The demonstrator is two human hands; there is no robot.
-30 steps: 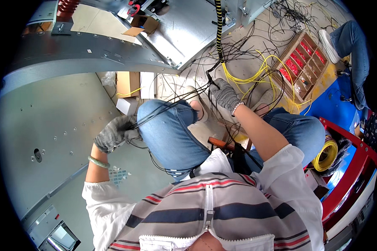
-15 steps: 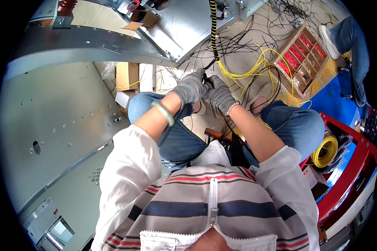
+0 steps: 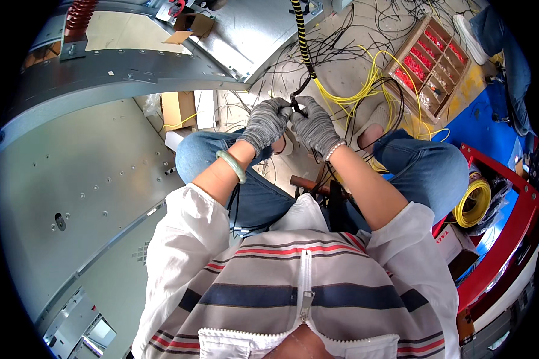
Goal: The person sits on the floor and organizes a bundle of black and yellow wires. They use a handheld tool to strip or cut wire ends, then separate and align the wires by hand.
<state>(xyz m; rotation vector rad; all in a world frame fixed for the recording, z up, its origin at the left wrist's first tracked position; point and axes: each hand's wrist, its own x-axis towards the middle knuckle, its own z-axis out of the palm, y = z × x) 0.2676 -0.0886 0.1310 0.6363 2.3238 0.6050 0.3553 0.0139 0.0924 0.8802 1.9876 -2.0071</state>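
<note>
Both my hands wear grey knit gloves and meet at a black cable bundle (image 3: 295,96) in front of my knees. My left hand (image 3: 265,125) is closed, its fingertips pinching the bundle from the left. From the right, my right hand (image 3: 315,127) grips the same bundle, thumb and fingers bent against it. Just beyond, the black cables join a thick harness (image 3: 302,45) wrapped in black and yellow spiral, which runs up and away. Loose yellow wires (image 3: 348,97) fan out to the right of that joint. The fingers partly hide what lies between them.
A wooden compartment box (image 3: 428,69) with small red parts stands at the far right, near another person's leg (image 3: 506,66). A red metal frame (image 3: 502,251) and a yellow wire coil (image 3: 472,203) lie to my right. Large metal panels (image 3: 72,191) stand left. Black wires litter the floor.
My hands have drawn slightly apart at the wrists, fingertips still together on the black cable bundle. The left hand has turned more upright. The whole view has shifted a little.
</note>
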